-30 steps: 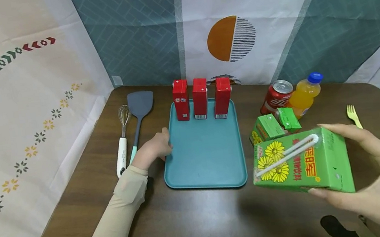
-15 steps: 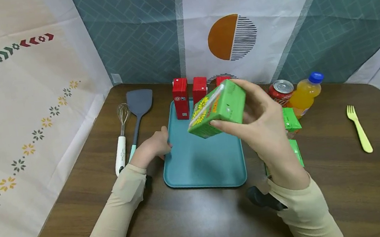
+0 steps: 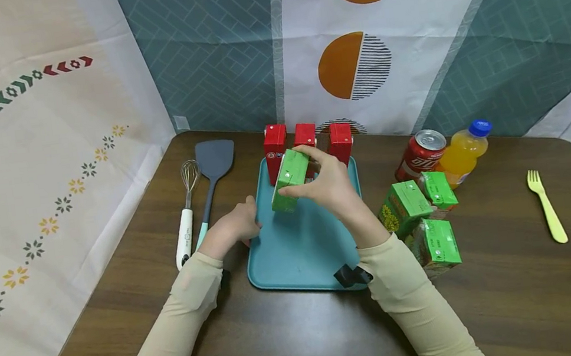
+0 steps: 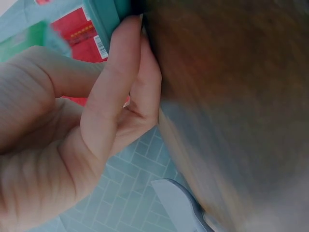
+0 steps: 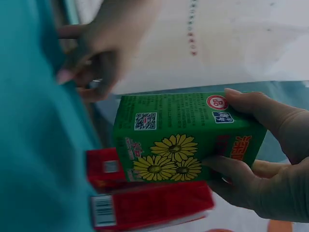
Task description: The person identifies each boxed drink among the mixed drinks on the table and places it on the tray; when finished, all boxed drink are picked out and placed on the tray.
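A green drink carton (image 3: 291,178) with yellow flowers on it is held by my right hand (image 3: 330,179), thumb and fingers on opposite sides. It is above the back left part of the blue-green tray (image 3: 297,271), in front of the red cartons. In the right wrist view the carton (image 5: 178,135) looks clear of the tray surface. At the tray's left side, my left hand (image 3: 237,222) pinches the rim; the left wrist view shows its fingers (image 4: 123,63) at the tray edge. Three red cartons (image 3: 275,146) stand along the tray's back; the middle one is partly hidden.
Right of the tray stand three green cartons (image 3: 409,204), a red soda can (image 3: 419,152) and an orange drink bottle (image 3: 462,156). A yellow fork (image 3: 547,206) lies farther right. On the left lie a whisk (image 3: 185,232) and a grey spatula (image 3: 215,158). Fabric hangs behind the table.
My right hand has carried the green carton from the right, across the tray to its back left, turning it more upright and lowering it. My left hand has stayed at the tray rim.
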{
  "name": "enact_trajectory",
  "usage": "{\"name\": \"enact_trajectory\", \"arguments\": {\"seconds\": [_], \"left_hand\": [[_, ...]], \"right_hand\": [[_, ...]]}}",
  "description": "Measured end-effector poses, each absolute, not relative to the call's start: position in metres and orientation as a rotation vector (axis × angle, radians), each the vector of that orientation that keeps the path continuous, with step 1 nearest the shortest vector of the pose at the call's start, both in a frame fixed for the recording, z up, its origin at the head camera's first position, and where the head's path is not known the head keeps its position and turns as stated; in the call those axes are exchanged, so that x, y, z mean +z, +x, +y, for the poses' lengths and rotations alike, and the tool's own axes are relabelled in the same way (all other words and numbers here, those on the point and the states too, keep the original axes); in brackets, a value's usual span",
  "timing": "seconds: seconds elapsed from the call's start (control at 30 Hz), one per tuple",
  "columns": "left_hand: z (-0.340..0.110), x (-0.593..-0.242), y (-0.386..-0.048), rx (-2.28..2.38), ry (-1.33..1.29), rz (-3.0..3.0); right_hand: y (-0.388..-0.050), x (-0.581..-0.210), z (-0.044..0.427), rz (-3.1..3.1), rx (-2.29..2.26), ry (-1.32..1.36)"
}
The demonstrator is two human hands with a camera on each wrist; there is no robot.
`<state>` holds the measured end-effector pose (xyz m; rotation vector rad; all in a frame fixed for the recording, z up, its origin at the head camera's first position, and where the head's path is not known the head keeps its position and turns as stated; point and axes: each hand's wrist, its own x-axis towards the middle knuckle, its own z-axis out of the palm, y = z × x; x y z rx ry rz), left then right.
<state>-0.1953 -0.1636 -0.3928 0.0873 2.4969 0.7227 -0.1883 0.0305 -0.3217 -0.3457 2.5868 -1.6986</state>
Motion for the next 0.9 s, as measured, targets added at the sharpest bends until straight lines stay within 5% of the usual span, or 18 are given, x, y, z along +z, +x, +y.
{"name": "enact_trajectory", "arguments": {"seconds": [0.9], "left_hand": [[-0.162,-0.392,-0.197,0.688,0.083,2.498]], "right_hand": [[-0.217,-0.355,0.000,2.587,-1.338,-0.467]]}}
